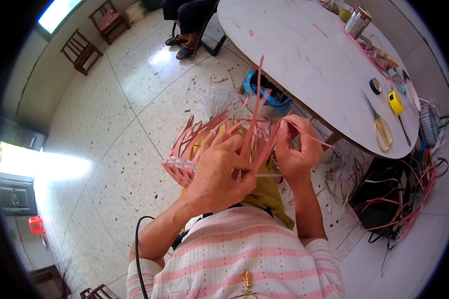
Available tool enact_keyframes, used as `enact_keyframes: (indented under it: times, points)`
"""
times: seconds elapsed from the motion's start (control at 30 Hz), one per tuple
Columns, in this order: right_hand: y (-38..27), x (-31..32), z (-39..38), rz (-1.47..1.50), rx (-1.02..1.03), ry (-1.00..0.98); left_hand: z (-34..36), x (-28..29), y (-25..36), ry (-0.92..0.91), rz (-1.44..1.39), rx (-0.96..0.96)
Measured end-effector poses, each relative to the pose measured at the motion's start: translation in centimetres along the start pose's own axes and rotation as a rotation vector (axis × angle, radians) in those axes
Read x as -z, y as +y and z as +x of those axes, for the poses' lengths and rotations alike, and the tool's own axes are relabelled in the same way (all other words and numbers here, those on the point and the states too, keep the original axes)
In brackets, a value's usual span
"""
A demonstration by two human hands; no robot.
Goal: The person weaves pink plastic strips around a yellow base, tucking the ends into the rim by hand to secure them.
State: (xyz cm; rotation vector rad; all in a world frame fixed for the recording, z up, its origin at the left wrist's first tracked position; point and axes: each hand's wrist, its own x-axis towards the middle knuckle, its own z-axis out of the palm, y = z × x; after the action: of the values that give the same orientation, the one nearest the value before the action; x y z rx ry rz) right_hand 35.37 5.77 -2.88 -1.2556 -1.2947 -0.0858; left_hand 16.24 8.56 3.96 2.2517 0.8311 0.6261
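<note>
A partly woven basket (178, 172) of pink strips with a pale band sits over my lap, its loose strip ends fanning upward. My left hand (218, 172) lies across the weave with its fingers closed around the strips at the near side. To the right, my right hand (298, 144) pinches a pink plastic strip (314, 139) between thumb and fingertips, and the strip's end sticks out to the right. One long strip (258, 94) stands up between the hands. My left hand hides much of the basket's body.
On the white oval table (304, 55) lie scissors (381, 130), a yellow tape measure (395, 102), a roll of black tape (375, 86) and a metal can (358, 22). A blue bag (279, 103) is under its edge. Tangled strips lie around a black bag (379, 192). A seated person's feet (185, 52) show beyond.
</note>
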Motion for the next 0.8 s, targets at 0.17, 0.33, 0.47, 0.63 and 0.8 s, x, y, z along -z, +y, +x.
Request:
enact_keyframes:
  times: [0.17,0.33,0.47,0.63,0.8]
  points:
    - [-0.2,1.5,0.8,0.478,-0.517,-0.017,-0.5,0.8,-0.1,-0.060,-0.003,0.065]
    - [-2.7,5.0,-0.8,0.468,-0.652,-0.522,-0.7,2.1,0.3,-0.143,-0.122,0.055]
    - [-4.1,5.2,-1.7,0.422,-0.315,-0.675,-1.3,2.4,-0.3,-0.172,-0.056,-0.055]
    - [-5.0,4.9,-3.0,0.370,-0.240,-0.636,-1.5,2.0,-1.0,-0.151,-0.049,-0.112]
    - [-5.4,4.7,-3.2,0.369,-0.283,-0.647,-1.7,1.8,-1.4,-0.110,-0.046,-0.150]
